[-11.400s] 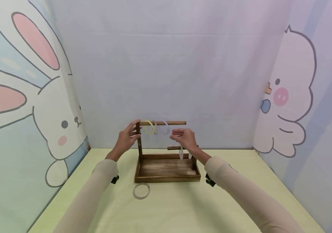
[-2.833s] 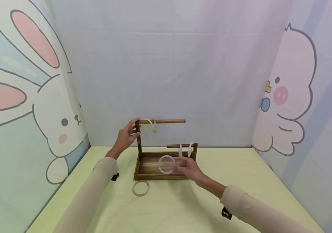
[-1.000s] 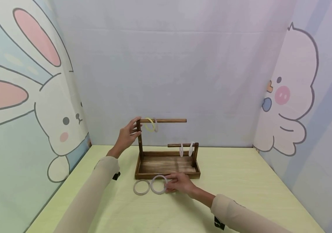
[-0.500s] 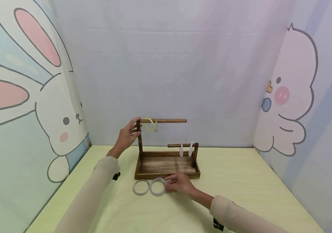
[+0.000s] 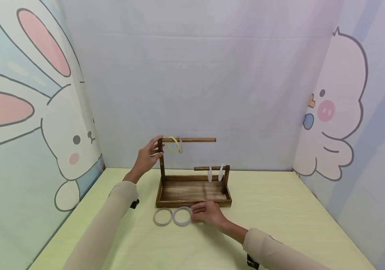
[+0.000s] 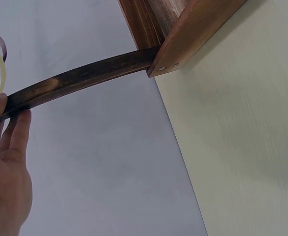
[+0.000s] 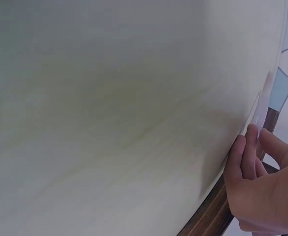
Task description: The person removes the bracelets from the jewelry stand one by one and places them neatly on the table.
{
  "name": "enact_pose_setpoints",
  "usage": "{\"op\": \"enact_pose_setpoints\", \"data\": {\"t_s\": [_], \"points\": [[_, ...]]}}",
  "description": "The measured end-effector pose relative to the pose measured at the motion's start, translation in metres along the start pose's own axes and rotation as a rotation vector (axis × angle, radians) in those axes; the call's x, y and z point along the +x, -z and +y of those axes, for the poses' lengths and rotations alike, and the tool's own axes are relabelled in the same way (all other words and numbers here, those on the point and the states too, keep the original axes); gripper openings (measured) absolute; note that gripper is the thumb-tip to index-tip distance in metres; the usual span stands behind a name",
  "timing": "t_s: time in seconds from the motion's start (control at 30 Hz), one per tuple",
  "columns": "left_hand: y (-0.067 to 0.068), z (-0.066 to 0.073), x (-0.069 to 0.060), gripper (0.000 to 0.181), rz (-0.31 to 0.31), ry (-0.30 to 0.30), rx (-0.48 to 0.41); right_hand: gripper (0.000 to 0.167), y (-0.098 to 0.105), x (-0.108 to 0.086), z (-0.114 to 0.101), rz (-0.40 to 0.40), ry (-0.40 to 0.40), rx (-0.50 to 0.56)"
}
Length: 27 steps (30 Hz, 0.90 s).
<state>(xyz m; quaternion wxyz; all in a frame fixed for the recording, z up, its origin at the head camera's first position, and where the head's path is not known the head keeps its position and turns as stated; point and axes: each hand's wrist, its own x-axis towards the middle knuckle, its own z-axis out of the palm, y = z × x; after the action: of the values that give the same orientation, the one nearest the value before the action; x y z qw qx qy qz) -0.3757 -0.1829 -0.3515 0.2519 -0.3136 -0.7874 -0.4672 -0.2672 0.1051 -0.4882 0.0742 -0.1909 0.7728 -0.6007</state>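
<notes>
Open bench (image 5: 266, 202) extends right of the rack (image 5: 194, 204). Pale ring (image 5: 182, 224): flat, near the rack's front edge. Right grip (image 5: 210, 213), nearly closed, pinches it (left grip (image 5: 146, 156): curled round the post (image 5: 162, 167)).

No text, label, brand, number or sign is legible. Rack (image 5: 194, 204): lettering none readable on tray, posts or bars. Rings (image 5: 181, 225) just in front of the rack: no readable marking. Right cuff device (image 5: 252, 261), forward and right of the rack: pale mark, too small to read. Left cuff device (image 5: 134, 204), left of the rack: nothing legible. Rabbit print (image 5: 57, 150), left of the rack, and bird print (image 5: 341, 71), right of it: no readable wording.
</notes>
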Motion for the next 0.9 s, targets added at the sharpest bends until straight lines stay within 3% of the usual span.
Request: {"op": "enact_pose_setpoints", "data": {"t_s": [0.27,0.57,0.9], "points": [[0.001,-0.004,0.001,0.069,-0.016,0.008,0.000,0.035,0.001,0.000,-0.002,0.017,-0.003,-0.052],[-0.006,-0.042,0.005,0.074,0.004,0.019,-0.003,0.032,0.003,0.001,0.005,0.004,0.014,0.008],[-0.004,-0.046,0.005,0.076,-0.021,0.058,-0.008,0.035,0.005,0.000,0.006,-0.008,0.008,0.020]]}}
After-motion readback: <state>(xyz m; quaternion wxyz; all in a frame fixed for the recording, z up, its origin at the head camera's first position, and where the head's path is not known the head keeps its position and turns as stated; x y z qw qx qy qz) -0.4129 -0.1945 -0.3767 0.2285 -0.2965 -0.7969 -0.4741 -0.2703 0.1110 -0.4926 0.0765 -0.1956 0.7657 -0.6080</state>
